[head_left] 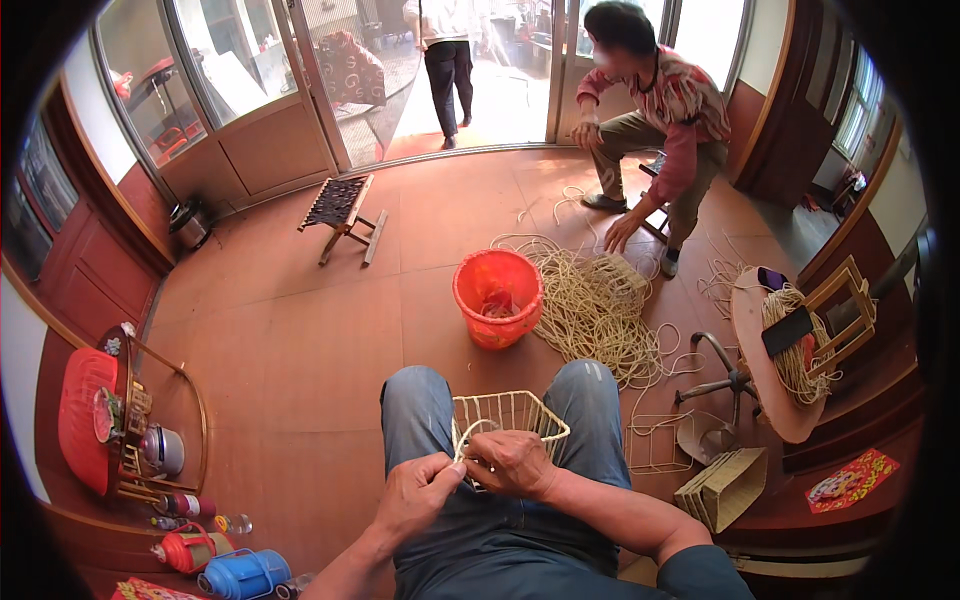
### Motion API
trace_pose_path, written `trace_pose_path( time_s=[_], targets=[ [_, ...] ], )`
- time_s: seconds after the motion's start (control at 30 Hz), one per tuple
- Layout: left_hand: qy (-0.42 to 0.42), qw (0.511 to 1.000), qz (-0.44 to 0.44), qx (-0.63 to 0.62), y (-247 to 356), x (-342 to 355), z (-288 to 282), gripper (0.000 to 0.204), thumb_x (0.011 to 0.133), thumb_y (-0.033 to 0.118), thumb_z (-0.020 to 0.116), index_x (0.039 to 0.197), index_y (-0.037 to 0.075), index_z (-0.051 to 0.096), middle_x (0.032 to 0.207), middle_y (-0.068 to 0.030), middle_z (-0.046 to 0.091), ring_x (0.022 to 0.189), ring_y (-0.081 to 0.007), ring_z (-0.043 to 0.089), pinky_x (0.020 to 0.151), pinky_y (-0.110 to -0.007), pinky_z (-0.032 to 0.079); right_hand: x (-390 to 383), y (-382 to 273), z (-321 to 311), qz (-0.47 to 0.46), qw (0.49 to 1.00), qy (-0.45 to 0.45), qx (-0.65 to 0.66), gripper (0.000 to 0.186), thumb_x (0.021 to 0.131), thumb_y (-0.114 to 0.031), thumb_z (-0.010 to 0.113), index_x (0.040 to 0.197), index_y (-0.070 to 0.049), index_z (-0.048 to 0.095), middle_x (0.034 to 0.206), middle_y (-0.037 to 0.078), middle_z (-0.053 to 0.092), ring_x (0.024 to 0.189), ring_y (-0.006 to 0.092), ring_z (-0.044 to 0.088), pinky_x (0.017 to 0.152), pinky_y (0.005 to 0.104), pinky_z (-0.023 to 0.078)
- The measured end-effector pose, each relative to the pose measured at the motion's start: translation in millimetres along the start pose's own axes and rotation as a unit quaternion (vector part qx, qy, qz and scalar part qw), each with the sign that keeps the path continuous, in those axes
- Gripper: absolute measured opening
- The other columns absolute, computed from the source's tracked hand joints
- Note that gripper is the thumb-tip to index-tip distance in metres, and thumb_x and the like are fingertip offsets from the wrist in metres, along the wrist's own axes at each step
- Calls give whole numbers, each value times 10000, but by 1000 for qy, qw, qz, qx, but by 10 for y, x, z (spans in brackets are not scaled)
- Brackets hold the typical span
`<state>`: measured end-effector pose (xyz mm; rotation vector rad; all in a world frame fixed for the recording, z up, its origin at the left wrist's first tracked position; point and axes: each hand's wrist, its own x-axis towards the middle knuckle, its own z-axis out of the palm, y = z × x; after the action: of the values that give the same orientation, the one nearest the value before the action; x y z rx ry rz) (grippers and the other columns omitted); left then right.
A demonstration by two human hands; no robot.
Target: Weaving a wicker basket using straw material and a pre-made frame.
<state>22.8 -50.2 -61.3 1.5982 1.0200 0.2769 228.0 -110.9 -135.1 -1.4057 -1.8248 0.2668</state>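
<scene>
Between my knees rests a wire basket frame [520, 408], its rim partly wrapped in pale cord. My left hand [420, 492] pinches the cord [470, 432] at the near left corner of the frame. Right beside it, my right hand [512, 462] is closed at the same corner, its fingers bent around the cord. A loop of the cord stands up over the rim. My hands hide the near side of the frame.
A red bucket [497, 300] stands ahead, beside a big heap of loose cord [600, 310]. Another person [660, 120] sits far right, reaching toward the heap. A folding stool [340, 205] is far left. Woven baskets [725, 487] and a round table [765, 370] are at right, thermoses [245, 573] at lower left.
</scene>
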Motion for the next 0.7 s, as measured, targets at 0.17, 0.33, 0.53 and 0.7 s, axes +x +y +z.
trace_pose_path(
  time_s=[0.17,0.33,0.53,0.7],
  targets=[
    [26,998,46,33,68,-30,-156,381,1027,284,722,773,10,643,666,-65,566,636,-124,533,600,-365,441,-3,-37,-38,2,1000,2,19,262,923,-282,840,838,-100,671,745,97,711,663,304,730,599,425,564],
    [214,841,369,334,165,62,-258,332,954,281,814,805,24,666,789,-99,665,691,-313,603,645,-401,473,3,-50,-65,3,999,-6,31,305,948,-304,824,822,-91,646,739,108,692,659,316,719,591,435,551],
    [7,993,69,-101,54,121,-232,351,1073,330,739,848,70,665,739,29,604,664,-87,522,610,-279,396,-4,-64,-75,4,999,-3,37,302,945,-309,828,818,-98,653,733,104,696,651,314,720,581,438,551],
    [26,970,89,-226,26,269,-236,364,1093,326,718,817,105,629,704,78,520,585,-19,383,538,-237,292,-10,-72,-135,7,1000,0,25,311,910,-273,871,783,-98,647,698,69,695,605,274,714,548,407,541]
  ],
)
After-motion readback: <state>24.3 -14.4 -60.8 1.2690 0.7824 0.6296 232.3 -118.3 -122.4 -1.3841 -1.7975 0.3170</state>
